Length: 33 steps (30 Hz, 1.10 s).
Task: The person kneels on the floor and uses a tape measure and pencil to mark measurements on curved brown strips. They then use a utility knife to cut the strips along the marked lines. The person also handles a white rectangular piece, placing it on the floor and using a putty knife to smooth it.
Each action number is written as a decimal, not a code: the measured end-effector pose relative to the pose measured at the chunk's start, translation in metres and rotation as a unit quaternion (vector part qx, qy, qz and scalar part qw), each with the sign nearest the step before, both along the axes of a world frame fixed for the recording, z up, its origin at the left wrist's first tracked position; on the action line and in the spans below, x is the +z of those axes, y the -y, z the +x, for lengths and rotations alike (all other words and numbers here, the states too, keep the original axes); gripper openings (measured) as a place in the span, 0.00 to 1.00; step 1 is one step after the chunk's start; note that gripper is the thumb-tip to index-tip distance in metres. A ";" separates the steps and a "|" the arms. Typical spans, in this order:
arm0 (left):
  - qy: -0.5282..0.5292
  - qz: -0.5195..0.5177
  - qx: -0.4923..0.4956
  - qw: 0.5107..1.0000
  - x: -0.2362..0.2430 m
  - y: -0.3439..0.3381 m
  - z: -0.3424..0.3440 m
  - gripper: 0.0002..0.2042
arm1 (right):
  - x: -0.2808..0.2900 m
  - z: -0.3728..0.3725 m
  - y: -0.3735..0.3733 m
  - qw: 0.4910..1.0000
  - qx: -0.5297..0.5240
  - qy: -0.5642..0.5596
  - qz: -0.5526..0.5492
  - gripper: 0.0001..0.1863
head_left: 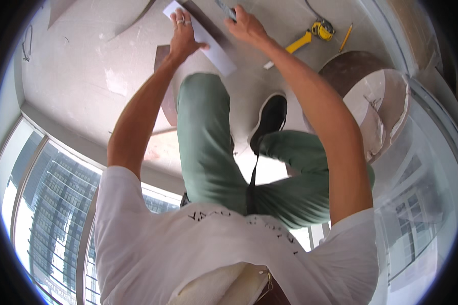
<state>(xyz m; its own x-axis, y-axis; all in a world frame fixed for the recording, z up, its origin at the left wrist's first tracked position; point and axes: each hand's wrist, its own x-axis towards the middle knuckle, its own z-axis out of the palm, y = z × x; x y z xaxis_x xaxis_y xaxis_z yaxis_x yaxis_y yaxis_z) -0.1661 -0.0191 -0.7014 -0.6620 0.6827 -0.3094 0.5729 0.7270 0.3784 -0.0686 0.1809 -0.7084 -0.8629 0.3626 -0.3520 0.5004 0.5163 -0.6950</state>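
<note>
A flat white strip [216, 51] lies slantwise on the floor, with dark brown sheet material [204, 16] along its far right side. My left hand [183, 39] presses down on the strip, fingers stretched forward and thumb spread to the right. To the right of the strip, my right hand [247, 26] is closed round the handle of a grey utility knife [225, 9]. The knife points up and left, and its tip is too near the picture's edge to make out. My right hand is apart from the strip.
A yellow tape measure [322, 30] lies right of my right hand, its blade [299, 43] partly out under my forearm. Beside it is a yellow pencil [346, 38]. A brown sheet [168, 109] lies by my knee, and a curled brown and white sheet [374, 101] stands at right near the glass.
</note>
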 end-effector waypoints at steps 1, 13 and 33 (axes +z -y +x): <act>-0.013 0.033 -0.014 0.999 -0.002 -0.002 -0.006 0.69 | -0.014 0.007 0.002 0.999 -0.008 -0.028 0.026 0.19; -0.026 -0.056 0.002 0.998 -0.007 -0.004 -0.005 0.69 | 0.046 0.077 0.017 0.990 -0.117 0.077 -0.018 0.24; -0.153 0.081 0.084 0.981 -0.017 -0.019 -0.086 0.09 | 0.034 0.020 0.049 0.993 -0.061 0.078 -0.063 0.25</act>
<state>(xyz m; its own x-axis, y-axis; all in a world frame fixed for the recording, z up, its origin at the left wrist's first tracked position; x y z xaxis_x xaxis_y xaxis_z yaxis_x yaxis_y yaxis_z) -0.2525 -0.0003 -0.7187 -0.8149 0.5791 0.0250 0.5542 0.7657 0.3264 -0.0489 0.1323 -0.6746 -0.7464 0.4055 -0.5277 0.6610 0.3590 -0.6590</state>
